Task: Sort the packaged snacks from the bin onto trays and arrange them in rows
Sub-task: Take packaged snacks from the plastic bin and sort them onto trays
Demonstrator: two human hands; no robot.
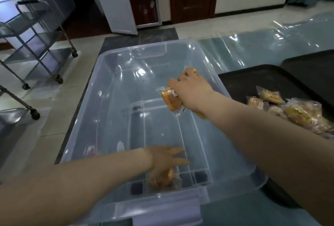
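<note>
A large clear plastic bin (115,54) fills the middle of the view, almost empty. My right hand (191,90) is above the bin's right side and grips a couple of wrapped golden snack packs (170,101). My left hand (164,162) reaches down to the bin floor near the front. Its fingers are spread over a wrapped snack (167,177) lying there, and whether they grip it I cannot tell. To the right lies a black tray (244,81) carrying a loose pile of wrapped snacks (300,113).
A second black tray (310,63) sits behind the first at the far right. Clear plastic sheeting (253,44) covers the surface under the bin. A metal wheeled cart (36,41) stands on the tiled floor to the left. Doors line the back wall.
</note>
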